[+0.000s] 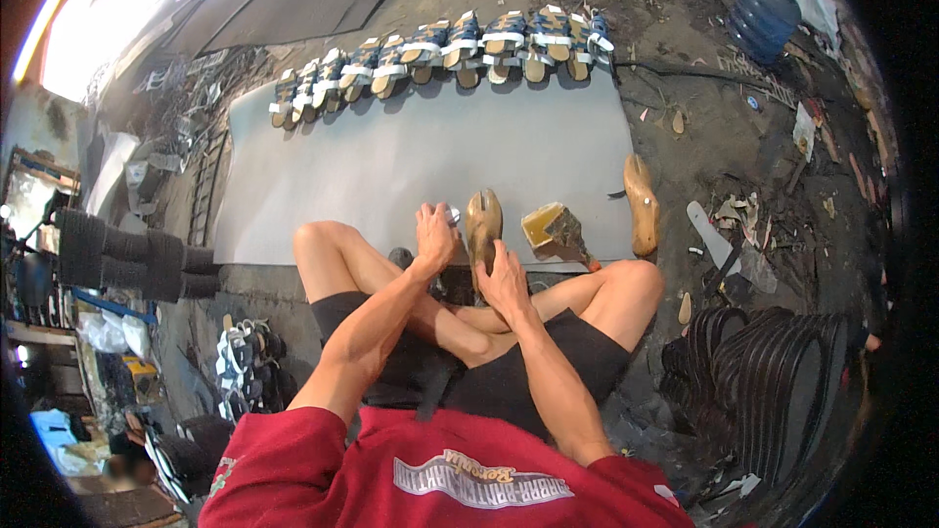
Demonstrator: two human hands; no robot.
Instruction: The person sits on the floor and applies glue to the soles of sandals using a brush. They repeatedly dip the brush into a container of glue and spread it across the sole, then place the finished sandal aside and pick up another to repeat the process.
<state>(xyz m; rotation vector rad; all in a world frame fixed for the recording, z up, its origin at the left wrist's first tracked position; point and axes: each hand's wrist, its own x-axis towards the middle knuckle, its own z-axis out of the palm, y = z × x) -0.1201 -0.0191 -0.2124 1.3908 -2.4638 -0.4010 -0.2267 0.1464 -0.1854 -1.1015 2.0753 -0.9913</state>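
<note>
We find the right hand [503, 279] closed on the wooden last [483, 216] at the grey sheet's [391, 156] near edge, the left hand [434, 233] curled round a silvery item [453, 216], and advise a steady grip

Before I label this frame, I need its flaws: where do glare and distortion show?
Head view: the bright opening at upper left is blown out white; the side edges of the grey sheet bow slightly; the brown shoe last looks fairly sharp.

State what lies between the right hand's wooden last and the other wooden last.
The head view shows a yellow-brown container between the held last and the other last.
</note>
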